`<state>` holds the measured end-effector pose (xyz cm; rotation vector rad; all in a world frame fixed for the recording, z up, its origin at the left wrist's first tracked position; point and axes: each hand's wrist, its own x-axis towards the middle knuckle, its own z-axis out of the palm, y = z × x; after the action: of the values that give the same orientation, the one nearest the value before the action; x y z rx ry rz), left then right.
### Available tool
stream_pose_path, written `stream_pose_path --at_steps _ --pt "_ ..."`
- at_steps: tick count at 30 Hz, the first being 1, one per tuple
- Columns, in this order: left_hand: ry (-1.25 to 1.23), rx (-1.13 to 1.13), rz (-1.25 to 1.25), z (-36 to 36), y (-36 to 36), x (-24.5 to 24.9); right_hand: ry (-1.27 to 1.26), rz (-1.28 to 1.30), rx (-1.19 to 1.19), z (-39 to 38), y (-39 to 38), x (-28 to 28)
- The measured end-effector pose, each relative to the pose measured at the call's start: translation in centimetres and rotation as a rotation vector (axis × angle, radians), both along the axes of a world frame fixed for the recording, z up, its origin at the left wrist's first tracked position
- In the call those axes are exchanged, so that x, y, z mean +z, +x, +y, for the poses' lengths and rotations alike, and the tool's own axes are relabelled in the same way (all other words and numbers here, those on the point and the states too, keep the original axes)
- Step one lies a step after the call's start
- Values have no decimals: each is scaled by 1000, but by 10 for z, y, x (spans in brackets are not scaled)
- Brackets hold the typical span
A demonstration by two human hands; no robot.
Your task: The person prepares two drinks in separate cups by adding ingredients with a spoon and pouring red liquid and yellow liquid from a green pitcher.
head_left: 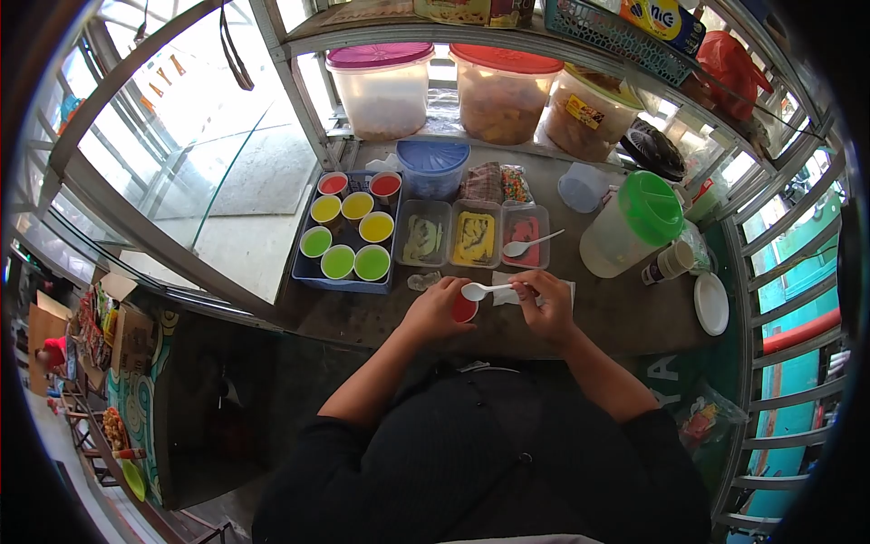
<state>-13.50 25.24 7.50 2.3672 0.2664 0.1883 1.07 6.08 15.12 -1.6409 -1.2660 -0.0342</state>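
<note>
My left hand (428, 314) is closed around a small cup with red contents (466, 312) near the counter's front edge. Between the fingers of my right hand (547, 310) is a white plastic spoon (475, 291), its bowl over the cup's opening. Just beyond my hands stand three clear tubs in a row: one with pale greenish residue (424, 238), one with yellow (476, 238), one with pink (536, 227). Another white spoon (517, 248) rests in the pink tub. White paper (504, 297) lies beneath my right hand.
At left, a blue tray (348, 286) holds several cups of red, yellow and green contents. A blue-lidded tub (433, 172) is behind the clear tubs. To the right stand a green-lidded pitcher (616, 238), stacked cups (669, 263) and white plates (711, 305). Large lidded containers (379, 98) line the back.
</note>
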Motion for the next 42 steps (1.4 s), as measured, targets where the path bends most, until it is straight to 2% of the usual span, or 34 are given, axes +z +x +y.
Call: stream_pose_path --at_steps 4,7,13,19,22,28,31,35,36,38,42 --pt "21 28 110 -7 2 10 -59 315 -81 -10 10 -24" --pt "79 65 172 -15 5 13 19 590 -85 -14 18 -36" --pt "196 64 209 -17 8 9 150 728 -125 -24 31 -48" --pt "196 26 217 -6 6 12 228 1090 -230 -38 42 -49" --pt "197 12 225 7 1 24 236 1189 -284 -42 42 -50" --pt "216 7 184 48 -18 81 204 1189 -299 -51 44 -58" --pt "242 46 191 71 -29 123 198 1197 -302 -56 45 -62" --pt "250 144 145 112 -41 151 169 1223 -298 -60 44 -72" --pt "233 191 176 122 -42 157 154 1229 -292 -62 44 -74" --pt "216 155 37 154 -43 150 133 1231 -291 -63 43 -79" --pt "202 279 156 195 -40 146 115 1227 -302 -64 43 -83"
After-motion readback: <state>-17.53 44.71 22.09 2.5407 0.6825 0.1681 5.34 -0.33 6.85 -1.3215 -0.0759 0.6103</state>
